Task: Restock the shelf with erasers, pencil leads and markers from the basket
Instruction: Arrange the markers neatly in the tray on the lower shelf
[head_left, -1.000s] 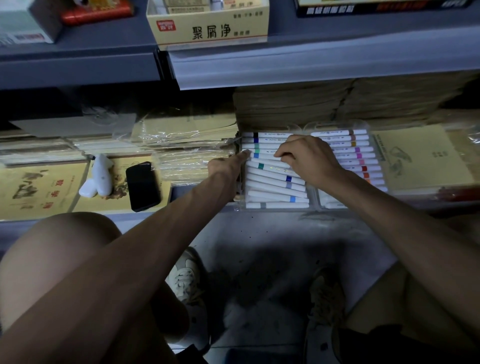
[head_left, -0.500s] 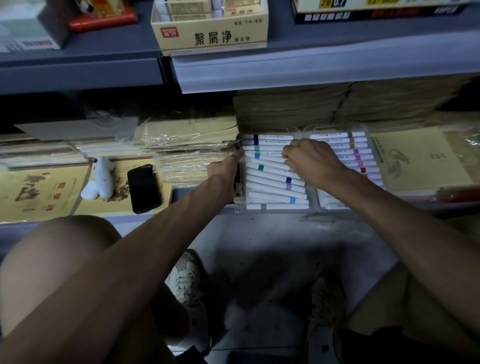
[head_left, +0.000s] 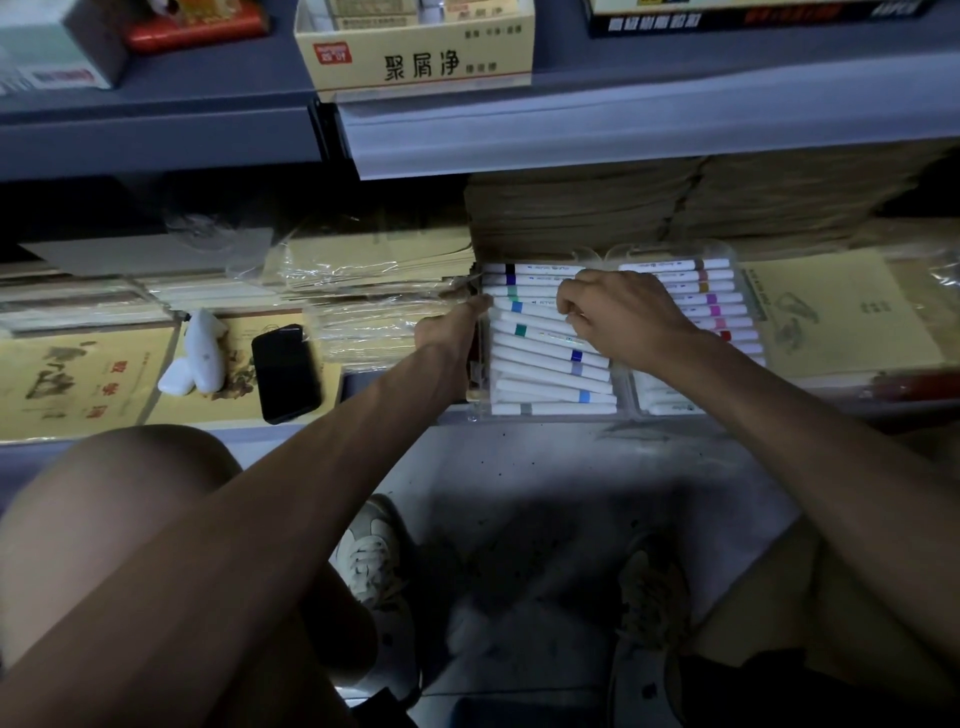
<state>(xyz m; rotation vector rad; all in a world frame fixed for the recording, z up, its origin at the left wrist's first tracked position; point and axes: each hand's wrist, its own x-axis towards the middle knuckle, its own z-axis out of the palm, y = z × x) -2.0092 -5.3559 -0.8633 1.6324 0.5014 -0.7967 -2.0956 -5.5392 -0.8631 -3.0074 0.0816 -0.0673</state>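
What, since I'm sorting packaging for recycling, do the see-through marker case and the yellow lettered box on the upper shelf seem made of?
The see-through marker case looks like thin glossy clear plastic: white markers show through and its rim catches light. The yellow lettered box looks like matte printed cardboard, judging by its flat folded walls; probably, not certainly.

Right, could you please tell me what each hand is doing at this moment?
Left hand: touches the marker case at its left edge; grip cannot be told.
Right hand: fingers curled, pinching a marker in the case.
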